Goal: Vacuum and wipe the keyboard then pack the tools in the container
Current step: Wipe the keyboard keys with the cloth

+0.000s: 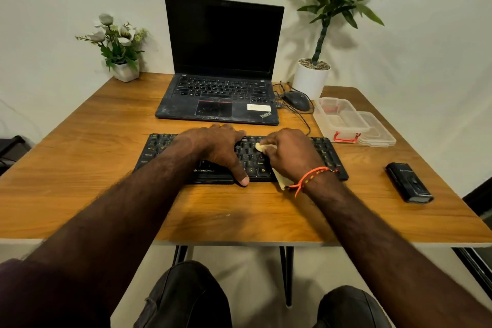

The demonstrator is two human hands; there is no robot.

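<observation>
Head view, one frame. Right hand (288, 156) is on the keyboard (323, 150), fingers curled round a pale cloth (259, 147); one end of the cloth pokes out at the fingertips onto the keys, the other trails out under the wrist past the near edge of the keyboard. Left hand (218, 150) lies flat over the middle keys, fingers spread and fairly straight, thumb hooked over the near edge; it grips nothing and looks to be steadying the keyboard. The two hands sit close together, just apart.

Keyboard lies across the middle of the wooden table (80, 168), just in front of an open laptop (221, 66) with a dark screen.

Small black handheld vacuum (408, 182) lies on the table well to the right of the keyboard, untouched. Clear plastic container (338, 117) stands open at the far right, its lid (378, 130) just beside it. I cannot tell what, if anything, is inside.

Judgement on progress: wiping is the step in hand. With the vacuum set aside, vacuuming is probably finished, though the frame cannot confirm it. Left: finish the wipe, then put cloth and vacuum into the container; closing the lid may follow.

Also present: mouse (296, 100), flower pot (121, 45), tall potted plant (327, 24).
</observation>
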